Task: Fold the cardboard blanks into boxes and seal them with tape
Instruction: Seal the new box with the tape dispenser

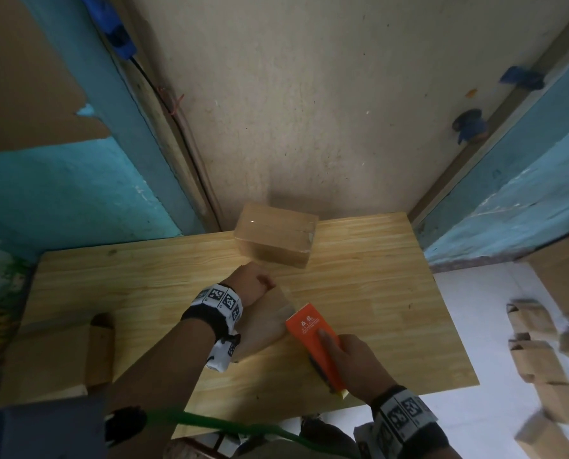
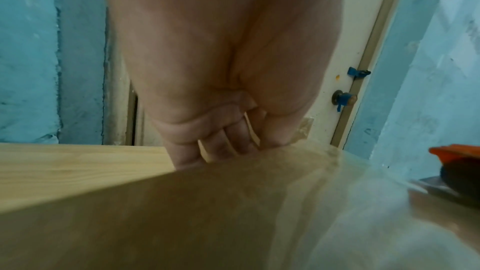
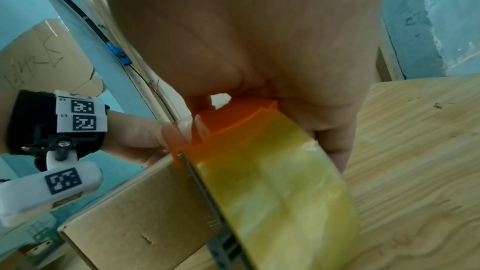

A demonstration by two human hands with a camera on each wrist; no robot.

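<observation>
**A:** Fingers (image 2: 221, 143) first: on our left hand (image 1: 250, 286) they curl down over the far edge of the box we're sealing (image 1: 260, 326), thumb beside them, so we'd call that gripping the cardboard. On our right hand (image 1: 356, 362) they wrap round the orange tape dispenser (image 1: 313, 339), with one finger lying flat along its top.

**B:** Agreed. The left wrist view shows clear tape (image 2: 345, 202) stretched glossy across the box's top face toward the dispenser. The box sits on the wooden table (image 1: 392, 309), near its middle, just in front of us.

**A:** And the containers? A second box (image 1: 276, 240) stands at the back edge of the table, closed, shiny tape running over its top. We can't see inside either one, both are shut.

**B:** Same for the brown boxes piled on the floor to our right (image 1: 541, 366); those are blurry. A flat cardboard piece with a rounded flap (image 1: 94, 349) lies off the table's left side.

**A:** Materials: plain matte brown cardboard with sharp folded corners, pale planked wood with visible grain, smooth hard orange plastic. The tape roll (image 3: 285, 202) looks yellowish and translucent in the right wrist view.

**B:** The dispenser's front edge touches the box's right side.
</observation>
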